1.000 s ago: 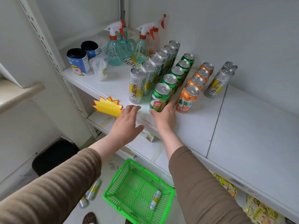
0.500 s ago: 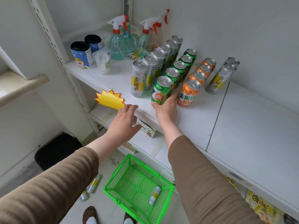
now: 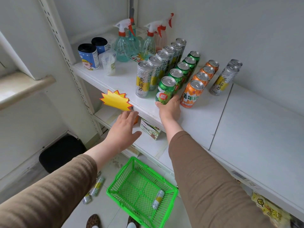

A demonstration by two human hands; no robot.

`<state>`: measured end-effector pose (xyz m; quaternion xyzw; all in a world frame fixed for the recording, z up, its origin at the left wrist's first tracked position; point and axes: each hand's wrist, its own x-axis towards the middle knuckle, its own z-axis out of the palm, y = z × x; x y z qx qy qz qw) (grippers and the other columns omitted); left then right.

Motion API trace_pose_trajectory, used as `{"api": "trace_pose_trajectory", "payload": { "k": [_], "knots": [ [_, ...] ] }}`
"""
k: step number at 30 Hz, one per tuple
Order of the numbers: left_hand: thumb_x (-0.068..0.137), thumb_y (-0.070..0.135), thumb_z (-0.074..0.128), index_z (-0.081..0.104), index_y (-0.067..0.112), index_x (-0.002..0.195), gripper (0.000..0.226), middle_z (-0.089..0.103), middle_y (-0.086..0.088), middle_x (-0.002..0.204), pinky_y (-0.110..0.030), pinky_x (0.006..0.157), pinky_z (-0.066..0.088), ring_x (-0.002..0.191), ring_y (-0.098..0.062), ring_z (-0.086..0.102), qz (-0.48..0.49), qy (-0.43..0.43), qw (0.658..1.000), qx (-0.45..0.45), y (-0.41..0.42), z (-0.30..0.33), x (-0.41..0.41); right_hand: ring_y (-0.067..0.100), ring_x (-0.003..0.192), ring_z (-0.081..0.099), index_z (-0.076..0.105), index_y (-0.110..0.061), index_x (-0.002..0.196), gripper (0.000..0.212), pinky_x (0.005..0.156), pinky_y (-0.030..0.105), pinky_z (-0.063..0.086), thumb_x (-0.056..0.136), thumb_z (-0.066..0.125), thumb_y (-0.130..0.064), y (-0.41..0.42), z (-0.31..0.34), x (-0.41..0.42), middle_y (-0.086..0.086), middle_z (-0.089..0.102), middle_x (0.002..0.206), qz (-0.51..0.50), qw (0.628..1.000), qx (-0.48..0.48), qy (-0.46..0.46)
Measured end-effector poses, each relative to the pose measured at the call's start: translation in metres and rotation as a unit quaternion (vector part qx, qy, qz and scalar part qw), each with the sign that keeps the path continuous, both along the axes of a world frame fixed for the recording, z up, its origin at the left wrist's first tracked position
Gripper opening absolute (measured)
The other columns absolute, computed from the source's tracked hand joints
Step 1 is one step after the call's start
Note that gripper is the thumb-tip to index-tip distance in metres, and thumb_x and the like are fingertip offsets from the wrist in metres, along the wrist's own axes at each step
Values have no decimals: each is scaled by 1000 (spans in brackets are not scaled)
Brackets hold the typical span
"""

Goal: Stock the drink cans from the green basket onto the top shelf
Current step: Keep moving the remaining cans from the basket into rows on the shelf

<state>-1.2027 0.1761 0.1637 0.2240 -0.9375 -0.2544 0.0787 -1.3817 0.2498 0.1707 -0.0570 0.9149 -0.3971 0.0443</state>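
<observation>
— Fingers of the right hand are wrapped round the foot of the green can, a narrow grip holding it at the front of the green row, centre of the frame.

— Has it moved since a second ago?

— Barely. It has been nudged back against the can behind it, level with the silver-and-yellow can and the orange can on either side. The left hand has dropped below the shelf lip, fingers spread, holding nothing.

— So that one's placed?

— Looks set down, I'd say; letting go is what remains. One can lies in the green basket at bottom centre, and two more cans sit on the floor to its left.

— And the top shelf?

— White, smooth, bare toward the right of the frame. Spray bottles and two tubs crowd its far left corner; a yellow starburst tag hangs off the edge.
</observation>
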Motion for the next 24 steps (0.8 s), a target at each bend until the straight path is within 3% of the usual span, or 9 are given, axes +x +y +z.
{"api": "trace_pose_trajectory", "payload": {
  "k": [9,15,20,24],
  "knots": [
    [86,32,67,32,19,146,70,39,-5,141,-35,106,33,128,-26,38,-4,5,1000,-4,3,1,4,37,121,61,46,-13,128,67,92,48,51,79,85,-37,0,1,-2,4,59,138,-3,1000,-7,-2],
    [86,31,69,33,18,146,71,38,-6,142,-35,107,31,131,-27,36,-3,2,1000,-2,1,-2,5,35,125,58,41,-11,136,74,97,45,49,80,85,-29,11,-3,4,6,48,147,23,999,-40,10],
    [85,30,69,33,17,146,72,39,-8,142,-37,108,32,131,-29,36,-10,-1,1000,9,4,-11,8,22,110,64,42,-13,142,68,94,39,51,85,79,-20,38,-11,34,6,47,143,78,993,-64,62],
    [84,31,69,33,17,146,73,40,-9,141,-37,110,30,133,-30,35,-16,-12,999,27,12,-31,19,26,126,50,51,-12,139,62,105,37,43,84,78,-20,70,-33,77,7,52,140,161,968,23,190]
  ]
}}
